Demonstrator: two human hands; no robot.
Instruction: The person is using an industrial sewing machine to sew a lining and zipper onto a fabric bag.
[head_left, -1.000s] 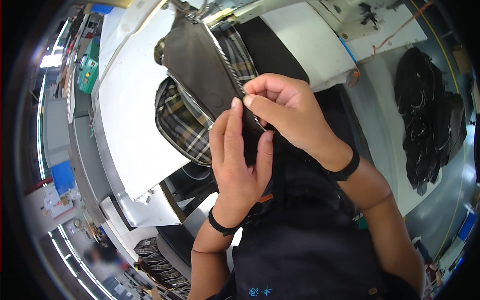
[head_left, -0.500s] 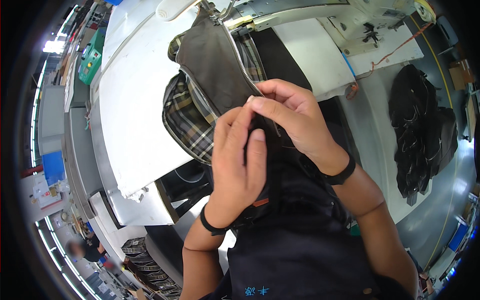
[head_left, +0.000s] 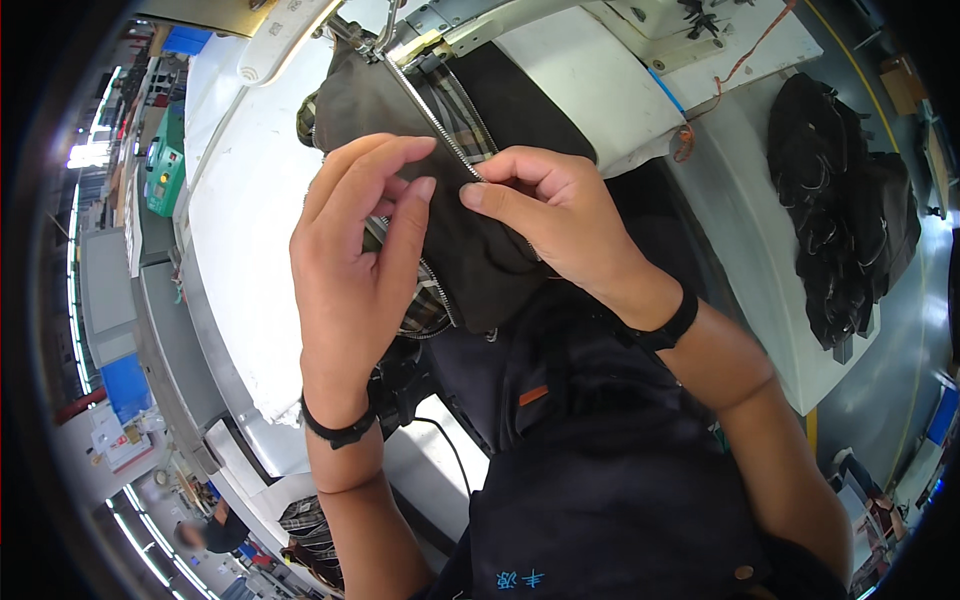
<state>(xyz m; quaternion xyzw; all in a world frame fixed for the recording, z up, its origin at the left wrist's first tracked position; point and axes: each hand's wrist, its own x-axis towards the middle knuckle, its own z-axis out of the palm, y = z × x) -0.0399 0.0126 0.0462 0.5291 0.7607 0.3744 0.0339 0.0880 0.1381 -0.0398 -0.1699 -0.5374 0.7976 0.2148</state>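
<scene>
A dark olive-brown garment (head_left: 375, 100) with plaid lining (head_left: 465, 115) lies under the sewing machine's needle area (head_left: 375, 48). A metal zipper (head_left: 435, 115) runs from there down toward me. My right hand (head_left: 575, 220) pinches the zippered edge between thumb and forefinger. Above the cloth, left of that pinch, my left hand (head_left: 350, 240) is open, its thumb and fingers apart and nothing seen between them. It covers part of a second zipper and the lining, which reappear below its thumb.
The white machine head (head_left: 285, 45) spans the top. White tabletop (head_left: 235, 250) extends left, with a green control box (head_left: 165, 165) beyond. Dark garments (head_left: 835, 210) are heaped at right. Plaid cloth (head_left: 310, 525) lies lower left. A person (head_left: 215, 530) is farther off.
My left hand has left the zipper edge beside my right fingers and moved left, fingers spreading. My right hand keeps its pinch. The whole view has shifted slightly.
</scene>
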